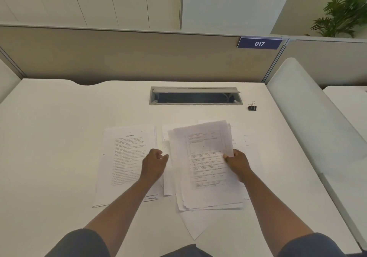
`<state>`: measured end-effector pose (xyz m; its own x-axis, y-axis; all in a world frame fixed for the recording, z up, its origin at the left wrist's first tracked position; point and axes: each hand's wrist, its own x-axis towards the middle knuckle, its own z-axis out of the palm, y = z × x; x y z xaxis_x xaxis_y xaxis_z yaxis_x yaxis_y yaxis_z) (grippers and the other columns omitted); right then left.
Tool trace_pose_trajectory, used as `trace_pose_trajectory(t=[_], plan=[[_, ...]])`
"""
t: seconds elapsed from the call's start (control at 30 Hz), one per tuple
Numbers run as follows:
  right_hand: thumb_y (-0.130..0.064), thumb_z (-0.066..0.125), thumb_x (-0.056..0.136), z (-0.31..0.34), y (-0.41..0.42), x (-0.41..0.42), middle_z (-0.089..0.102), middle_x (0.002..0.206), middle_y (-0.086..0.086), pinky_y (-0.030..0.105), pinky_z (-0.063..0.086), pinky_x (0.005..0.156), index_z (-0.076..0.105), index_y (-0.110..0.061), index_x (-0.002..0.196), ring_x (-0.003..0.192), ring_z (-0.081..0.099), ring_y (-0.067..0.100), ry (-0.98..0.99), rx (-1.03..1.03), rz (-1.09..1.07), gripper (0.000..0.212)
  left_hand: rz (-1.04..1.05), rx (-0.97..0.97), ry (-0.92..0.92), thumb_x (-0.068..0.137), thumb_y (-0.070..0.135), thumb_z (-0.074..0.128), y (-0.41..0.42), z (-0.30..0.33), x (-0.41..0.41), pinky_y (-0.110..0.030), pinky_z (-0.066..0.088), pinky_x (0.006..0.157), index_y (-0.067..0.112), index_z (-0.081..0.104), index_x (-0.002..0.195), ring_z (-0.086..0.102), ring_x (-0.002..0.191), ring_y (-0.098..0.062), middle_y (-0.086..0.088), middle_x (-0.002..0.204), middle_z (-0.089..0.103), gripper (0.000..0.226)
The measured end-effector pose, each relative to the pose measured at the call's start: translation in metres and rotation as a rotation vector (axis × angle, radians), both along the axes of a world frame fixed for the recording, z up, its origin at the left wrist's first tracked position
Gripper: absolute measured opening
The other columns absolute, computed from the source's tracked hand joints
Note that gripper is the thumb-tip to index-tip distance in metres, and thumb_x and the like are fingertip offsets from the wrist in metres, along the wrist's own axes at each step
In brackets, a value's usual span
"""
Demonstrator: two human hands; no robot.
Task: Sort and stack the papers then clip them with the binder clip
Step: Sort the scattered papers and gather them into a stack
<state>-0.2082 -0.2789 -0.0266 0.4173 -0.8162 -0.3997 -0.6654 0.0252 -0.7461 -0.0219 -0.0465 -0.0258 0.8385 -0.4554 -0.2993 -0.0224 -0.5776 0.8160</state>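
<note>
At a white cubicle desk beneath placard 017, my left hand and right hand pinch a loose sheaf of printed papers by its edges.

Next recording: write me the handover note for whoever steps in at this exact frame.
Left hand: loosely curled at the left edge of the loose pile, gripping nothing clearly.
Right hand: pinching the top sheets of that pile at their right edge, lifted.
Left stack: fairly squared, flat on the desk.
Binder clip: untouched, far right, near the cable slot.
Done: one stack sorted out.
Left: finish sorting the loose pile, combine, square, clip.
</note>
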Motion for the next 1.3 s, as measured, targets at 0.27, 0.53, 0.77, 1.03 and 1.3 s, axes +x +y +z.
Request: trace_pose_trajectory(t=[0.27,0.53,0.77,1.03,1.3], plan=[[-0.019,0.076,0.082,-0.007,0.011,0.003,0.075,0.104,0.006,0.04,0.058,0.086,0.066,-0.007,0.114,0.096,0.071,0.025,-0.324,0.414,-0.07,0.035,0.042,-0.015,0.198,0.078,0.048,0.073,-0.021,-0.009,-0.024,-0.036,0.047,0.092,0.007,0.045,0.134,0.056,0.114,-0.026,-0.01,0.135,0.056,0.075],[-0.024,0.068,0.084,0.0,-0.011,-0.011,0.072,0.107,0.004,0.032,0.05,0.084,0.068,-0.017,0.097,0.096,0.066,0.021,-0.037,-0.011,0.0,0.015,0.098,-0.068,0.099,0.083,0.011,0.065,-0.014,-0.006,-0.016,-0.036,0.047,0.089,0.013,0.056,0.127,0.058,0.102,-0.025,-0.004,0.121,0.063,0.045],[-0.049,0.076,0.074,-0.007,-0.03,-0.028,0.044,0.125,0.013,0.048,0.045,0.089,0.041,-0.013,0.125,0.119,0.044,0.035,0.571,-0.296,0.008,0.072,0.22,-0.094,0.035,0.086,0.004,0.059,-0.005,-0.002,0.001,-0.028,0.041,0.073,0.02,0.057,0.123,0.054,0.08,-0.012,0.006,0.102,0.058,0.04],[-0.026,0.081,0.076,-0.009,-0.041,-0.031,0.059,0.123,0.023,0.042,0.05,0.091,0.036,-0.001,0.122,0.113,0.06,0.04,0.338,-0.158,-0.044,0.069,0.314,-0.123,0.056,0.087,0.005,0.058,-0.004,-0.004,0.002,-0.034,0.042,0.079,0.019,0.058,0.123,0.056,0.09,-0.022,0.006,0.102,0.06,0.039],[-0.036,0.068,0.082,-0.002,-0.04,-0.05,0.046,0.12,0.014,0.046,0.045,0.091,0.062,-0.012,0.107,0.114,0.044,0.035,0.616,-0.239,-0.125,0.035,0.348,-0.131,0.068,0.085,0.002,0.056,-0.006,-0.005,-0.003,-0.033,0.041,0.078,0.016,0.059,0.122,0.056,0.089,-0.023,0.005,0.099,0.059,0.04]])
